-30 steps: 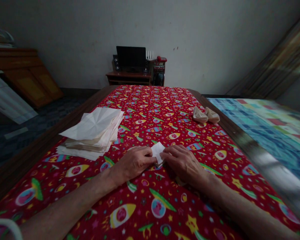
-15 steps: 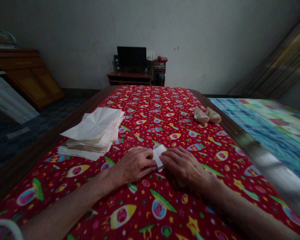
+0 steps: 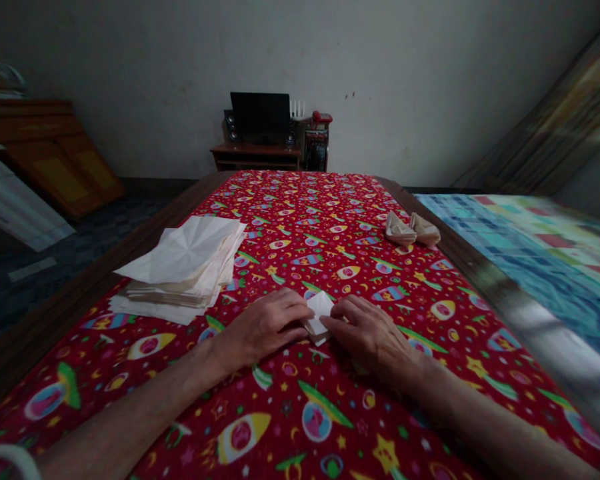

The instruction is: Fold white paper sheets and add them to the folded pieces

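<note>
Between my hands lies a small folded white paper [image 3: 320, 307] on the red patterned tablecloth [image 3: 300, 393]. My left hand [image 3: 270, 323] grips its left edge, fingers curled and closed. At the right edge, my right hand [image 3: 367, 333] pinches the paper with bent fingers. The lower corner of the folded paper points toward me and shows layered edges. Off to the left is a stack of creased paper sheets [image 3: 185, 253], the top one opened flat with fold lines radiating from its middle. Two folded paper pieces [image 3: 411, 230] sit together at the right side of the cloth.
A wooden table edge [image 3: 485, 280] borders the cloth, with a bed under a blue checked cover [image 3: 525, 267] beyond it. Against the far wall stand a monitor [image 3: 260, 115] and speakers on a desk [image 3: 255, 157]. A wooden cabinet [image 3: 55, 157] is at the left. A pale curved object [image 3: 13, 457] shows bottom left.
My hands have drawn slightly apart, so more of the folded paper shows between them. My right fingers are more bent around its edge. The view has shifted slightly.
</note>
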A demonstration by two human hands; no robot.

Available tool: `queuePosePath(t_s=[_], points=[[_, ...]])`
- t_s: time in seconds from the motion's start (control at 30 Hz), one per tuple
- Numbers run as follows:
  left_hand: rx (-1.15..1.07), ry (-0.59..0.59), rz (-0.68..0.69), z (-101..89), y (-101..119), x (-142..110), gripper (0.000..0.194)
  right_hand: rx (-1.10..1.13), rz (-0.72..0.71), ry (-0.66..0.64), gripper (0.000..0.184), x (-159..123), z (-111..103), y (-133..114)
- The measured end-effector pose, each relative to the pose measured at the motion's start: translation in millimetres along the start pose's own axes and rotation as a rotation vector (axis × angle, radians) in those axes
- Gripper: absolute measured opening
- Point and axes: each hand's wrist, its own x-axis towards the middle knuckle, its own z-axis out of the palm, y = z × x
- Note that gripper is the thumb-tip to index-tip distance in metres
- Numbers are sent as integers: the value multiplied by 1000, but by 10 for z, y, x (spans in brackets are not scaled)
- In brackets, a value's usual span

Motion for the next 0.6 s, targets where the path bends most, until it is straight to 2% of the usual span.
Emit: queuePosePath(t_s=[0.13,0.2,0.3,0.43,0.6], points=[[30,34,55,48,-53,19,17,76,105,38,19,-37,49,-29],[-4,64,29,77,-81,19,17,174,195,58,18,-50,66,-55],[-109,124,-97,114,-109,26,10,323,329,81,22,-42,58,-86],[-185,164,-301,136,-113,59,9,373,455,59,28,0,43,-75],[-112,152,-385,154,-72,95,13,310,567,33,24,60,69,-53]])
